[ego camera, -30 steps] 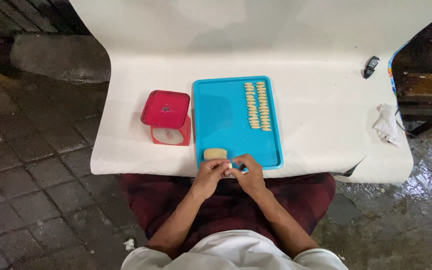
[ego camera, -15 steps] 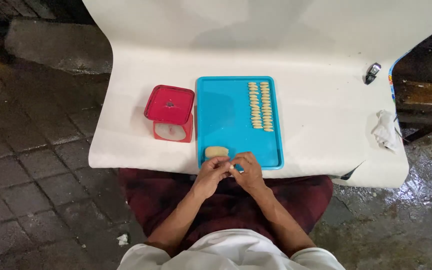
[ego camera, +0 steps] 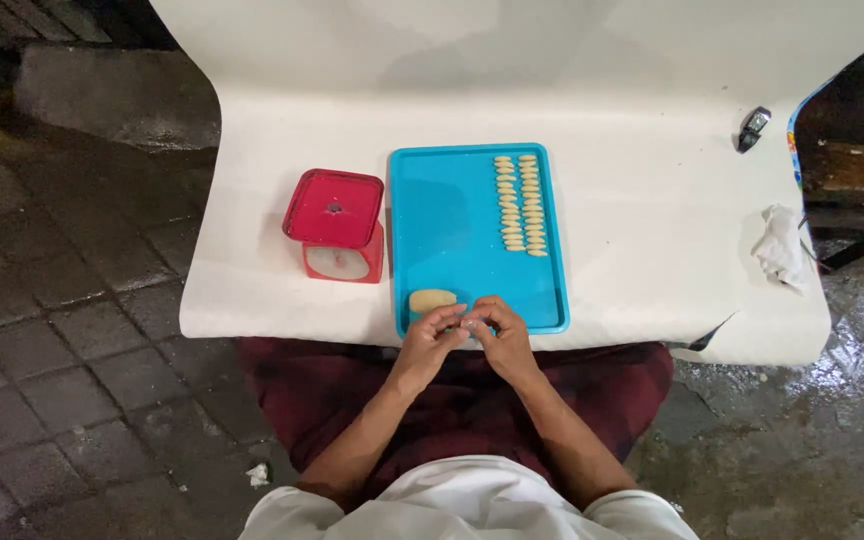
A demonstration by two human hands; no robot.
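While both hands meet at the blue tray [ego camera: 452, 215] edge, left hand [ego camera: 430, 340] and right hand [ego camera: 500, 335] pinch one small dough piece [ego camera: 469, 322] together.

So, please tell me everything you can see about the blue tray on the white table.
The blue tray is a rectangular, turquoise tray with rounded corners and a low raised rim; it looks like plastic. It lies flat on the white table, its short near edge at the table's front. Two neat rows of small pale dough pieces lie in its far right part. A tan dough lump sits at its near left corner. The left hand and right hand meet over its near rim. A red kitchen scale stands beside it.
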